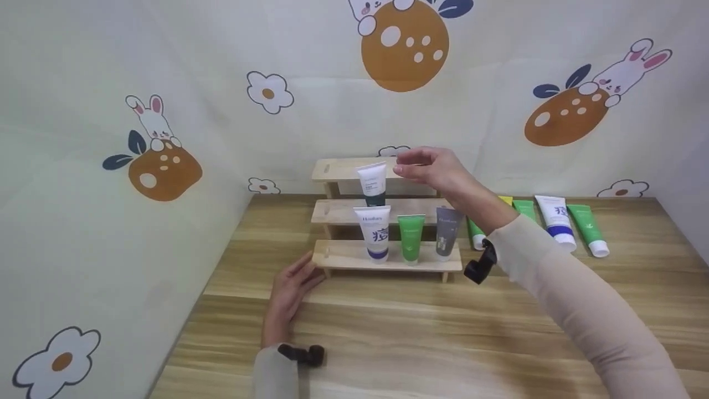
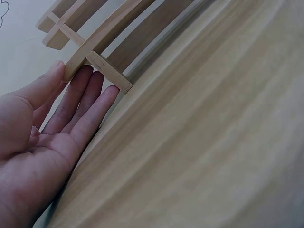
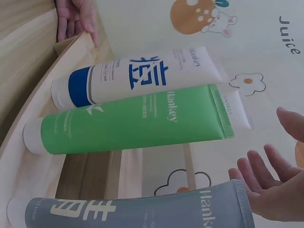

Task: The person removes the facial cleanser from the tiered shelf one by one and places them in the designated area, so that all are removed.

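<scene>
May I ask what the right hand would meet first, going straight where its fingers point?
Most likely the white tube with the dark bottom, though the head view leaves depth unclear.

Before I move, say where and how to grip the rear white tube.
I'd pinch the rear white tube near its flat top edge, front to back, from the right: that side is open, while the front white tube blocks its base.

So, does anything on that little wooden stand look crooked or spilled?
Nothing stands out: the four tubes on the wooden stand are roughly upright, with no spill visible. Other tubes lie on the table, some partly hidden.
</scene>
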`<state>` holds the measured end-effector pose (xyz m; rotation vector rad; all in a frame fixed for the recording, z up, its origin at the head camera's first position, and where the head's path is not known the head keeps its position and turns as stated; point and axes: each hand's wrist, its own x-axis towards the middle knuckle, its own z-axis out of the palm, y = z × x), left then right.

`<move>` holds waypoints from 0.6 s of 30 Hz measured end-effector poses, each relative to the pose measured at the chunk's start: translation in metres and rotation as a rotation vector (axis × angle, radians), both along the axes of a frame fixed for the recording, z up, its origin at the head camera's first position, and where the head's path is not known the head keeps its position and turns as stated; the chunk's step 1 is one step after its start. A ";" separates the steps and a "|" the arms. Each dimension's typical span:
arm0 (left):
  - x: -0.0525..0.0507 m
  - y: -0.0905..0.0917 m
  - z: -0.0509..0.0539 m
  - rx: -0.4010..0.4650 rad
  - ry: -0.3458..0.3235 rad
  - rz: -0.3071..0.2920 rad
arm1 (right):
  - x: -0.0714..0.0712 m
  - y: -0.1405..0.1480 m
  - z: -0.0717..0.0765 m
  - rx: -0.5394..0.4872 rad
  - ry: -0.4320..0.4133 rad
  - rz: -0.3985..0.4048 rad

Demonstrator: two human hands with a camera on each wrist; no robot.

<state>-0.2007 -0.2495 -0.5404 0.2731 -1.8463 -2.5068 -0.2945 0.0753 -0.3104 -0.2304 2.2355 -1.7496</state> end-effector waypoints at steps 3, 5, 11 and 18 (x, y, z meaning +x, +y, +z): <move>0.000 -0.001 0.000 -0.010 0.013 -0.024 | -0.003 -0.004 0.000 0.040 -0.006 0.001; 0.001 -0.001 0.001 -0.013 0.018 -0.031 | -0.004 -0.008 0.001 0.045 -0.013 0.007; 0.000 -0.001 0.002 -0.030 0.007 -0.037 | -0.006 -0.020 -0.002 0.080 -0.043 0.014; 0.000 0.000 0.002 -0.009 0.002 -0.019 | -0.008 -0.032 -0.006 0.127 -0.048 0.009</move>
